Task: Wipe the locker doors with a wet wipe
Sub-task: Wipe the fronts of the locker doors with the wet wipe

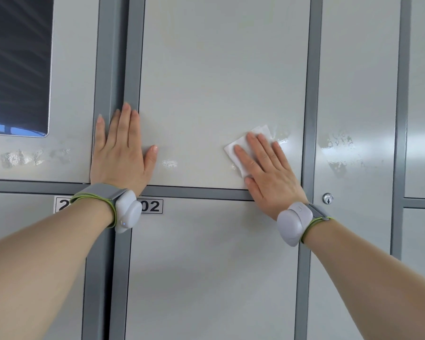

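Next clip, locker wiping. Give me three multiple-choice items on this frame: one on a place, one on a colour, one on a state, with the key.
1. Where is the wet wipe?
A. against the middle locker door
B. on the floor
C. over the dark window panel

2. What colour is the wet wipe?
A. blue
B. white
C. yellow

3. How does the right hand lie?
A. in a fist, holding nothing
B. hanging clear of the door
C. fingers straight, pressing the wet wipe flat

Key:
1 A: it lies against the lower right part of that door.
2 B: it shows plain white around the fingers.
3 C: the straight fingers lie over it on the door.
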The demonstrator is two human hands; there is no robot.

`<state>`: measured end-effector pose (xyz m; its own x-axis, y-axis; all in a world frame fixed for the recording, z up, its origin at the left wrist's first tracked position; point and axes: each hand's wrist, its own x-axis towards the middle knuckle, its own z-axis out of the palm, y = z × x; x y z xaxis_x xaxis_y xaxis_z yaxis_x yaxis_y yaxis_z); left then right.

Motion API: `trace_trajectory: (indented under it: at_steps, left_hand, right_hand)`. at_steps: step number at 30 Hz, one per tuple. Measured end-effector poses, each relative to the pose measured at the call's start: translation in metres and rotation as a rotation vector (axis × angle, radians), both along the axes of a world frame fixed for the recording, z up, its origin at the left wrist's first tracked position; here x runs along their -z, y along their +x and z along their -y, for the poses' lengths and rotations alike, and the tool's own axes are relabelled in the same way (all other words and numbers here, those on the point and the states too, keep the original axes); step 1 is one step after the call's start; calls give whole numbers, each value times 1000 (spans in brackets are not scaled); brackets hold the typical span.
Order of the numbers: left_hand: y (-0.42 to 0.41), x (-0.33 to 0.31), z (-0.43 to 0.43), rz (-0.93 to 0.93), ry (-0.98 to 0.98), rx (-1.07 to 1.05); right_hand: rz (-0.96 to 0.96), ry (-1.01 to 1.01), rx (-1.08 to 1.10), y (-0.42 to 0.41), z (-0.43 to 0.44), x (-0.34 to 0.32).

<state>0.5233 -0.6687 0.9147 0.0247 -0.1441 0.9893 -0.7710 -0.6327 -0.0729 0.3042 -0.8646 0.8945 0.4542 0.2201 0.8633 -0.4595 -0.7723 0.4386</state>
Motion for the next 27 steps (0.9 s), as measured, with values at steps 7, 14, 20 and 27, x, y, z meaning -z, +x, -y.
trace_trajectory:
  at_steps: [7, 14, 20, 27]
  left_hand:
    - [0, 0, 1, -4, -2, -4]
    - [1, 1, 1, 1, -7, 8]
    - [0, 1, 1, -2, -5, 16]
    - [0, 1, 0, -6, -5, 6]
  right_hand:
    - [142, 120, -7, 4, 1, -21]
    - [102, 69, -34, 23, -15, -18]
    - [8, 29, -5, 10, -8, 1]
    - [51, 67, 21, -10, 9, 6]
